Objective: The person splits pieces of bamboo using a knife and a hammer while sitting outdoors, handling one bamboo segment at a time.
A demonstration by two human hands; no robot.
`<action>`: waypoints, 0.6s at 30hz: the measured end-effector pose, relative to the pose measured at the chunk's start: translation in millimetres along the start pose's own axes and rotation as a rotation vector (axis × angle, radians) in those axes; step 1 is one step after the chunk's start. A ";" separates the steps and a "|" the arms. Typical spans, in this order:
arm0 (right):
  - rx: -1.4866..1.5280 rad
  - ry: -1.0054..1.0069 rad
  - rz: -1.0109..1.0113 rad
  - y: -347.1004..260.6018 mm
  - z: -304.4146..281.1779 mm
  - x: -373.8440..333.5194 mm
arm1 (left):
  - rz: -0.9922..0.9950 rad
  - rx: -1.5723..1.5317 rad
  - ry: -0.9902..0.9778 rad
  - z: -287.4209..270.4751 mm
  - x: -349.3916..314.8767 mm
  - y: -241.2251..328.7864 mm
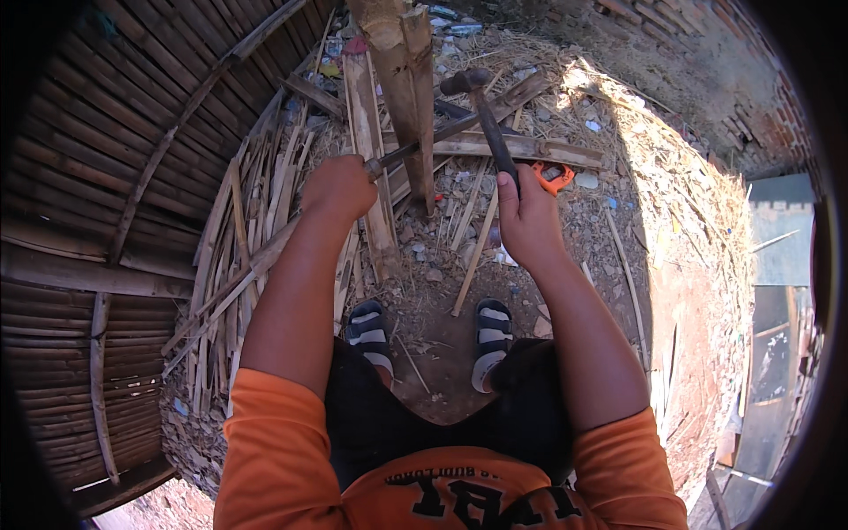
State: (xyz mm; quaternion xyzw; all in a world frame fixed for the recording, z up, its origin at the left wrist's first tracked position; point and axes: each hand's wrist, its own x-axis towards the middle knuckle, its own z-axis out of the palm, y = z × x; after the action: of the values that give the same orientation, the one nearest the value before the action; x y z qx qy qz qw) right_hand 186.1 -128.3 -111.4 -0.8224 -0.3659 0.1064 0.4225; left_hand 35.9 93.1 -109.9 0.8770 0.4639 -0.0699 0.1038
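My left hand (338, 188) is closed around the handle of a long dark blade, which looks like a machete (455, 128). Its blade crosses the upright wooden post (399, 88) and comes out on the right side; it appears to sit in a split in the wood. In my right hand (530, 216) is a hammer (493, 132), gripped low on its dark handle. The hammer's head is raised just above the blade's far end, and its handle overlaps the blade in view. Beside my right hand lies an orange handle (553, 178), seemingly of a saw, partly hidden.
Long wooden pieces (521, 148) lie across the ground behind the post. Many split strips (243, 238) are heaped at the left, along a bamboo wall (79, 168). A brick wall (707, 71) stands at the far right. My sandalled feet (371, 331) are just in front.
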 end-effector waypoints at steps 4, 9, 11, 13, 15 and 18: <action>-0.088 -0.086 0.134 15.8 8.0 0.8 | -0.003 0.008 -0.008 3.9 6.0 0.6; 0.077 0.119 -0.065 -10.8 -7.8 7.9 | -0.018 -0.013 -0.018 -1.4 -1.4 -3.1; 0.078 0.147 -0.085 -7.9 -1.8 5.1 | -0.028 -0.015 -0.010 -1.7 -3.3 -2.9; -0.121 0.039 -0.014 42.4 24.8 1.5 | -0.022 0.001 -0.036 -2.7 -1.4 6.9; -0.175 -0.032 0.038 51.9 31.1 5.5 | -0.020 0.000 -0.030 -0.7 2.6 8.0; -0.062 -0.045 0.040 16.7 13.6 9.1 | -0.017 -0.024 -0.015 5.9 0.9 -2.8</action>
State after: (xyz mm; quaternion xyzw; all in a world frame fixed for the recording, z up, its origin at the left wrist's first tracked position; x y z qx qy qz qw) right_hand 194.5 -119.9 -131.6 -0.8396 -0.3618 0.1220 0.3863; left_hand 33.8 93.9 -116.1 0.8710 0.4716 -0.0718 0.1173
